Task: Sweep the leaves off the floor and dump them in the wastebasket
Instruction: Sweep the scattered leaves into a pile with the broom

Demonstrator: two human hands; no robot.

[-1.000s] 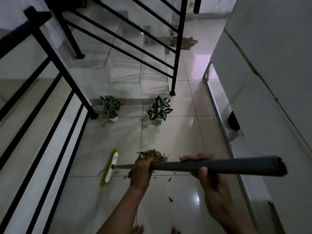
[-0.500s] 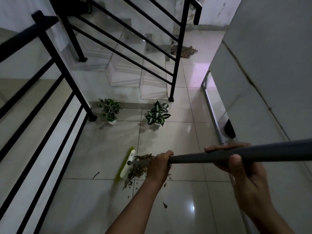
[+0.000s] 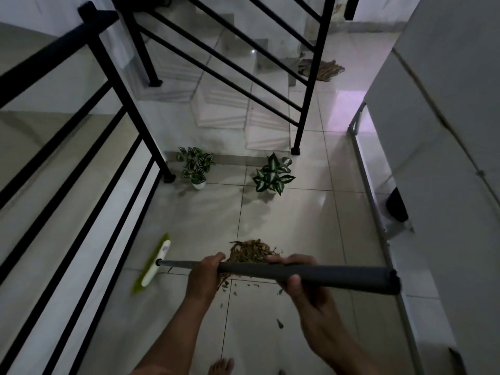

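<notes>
Head view. Dim tiled landing, black railing (image 3: 81, 147) down the left of the frame, stairs at upper centre.

Both hands wrap the broom handle (image 3: 305, 274), which runs nearly level across the lower middle. Left hand (image 3: 204, 277) grips the thinner metal part, fingers curled over the top. Right hand (image 3: 300, 280) grips the thick dark sleeve nearer the free end, thumb under. Hands are apart along the handle.

Broom head (image 3: 153, 263), green and white, sits on the floor at lower left, well to the left of the leaves.

Leaf pile (image 3: 251, 253): brown, bunched at centre frame, partly hidden behind the handle. Loose bits (image 3: 279, 323) lie scattered below the pile, toward the bare feet at the bottom edge.

Two potted plants (image 3: 272, 175) stand above the pile, near the bottom stair. A second brown heap (image 3: 322, 69) lies at upper right past the stairs.

A dark bin-like thing (image 3: 396, 208) stands at the right by the wall; cannot tell if it is the wastebasket.

Judgement: gathering mostly done, strays left. No dustpan seen; dumping not yet begun.
</notes>
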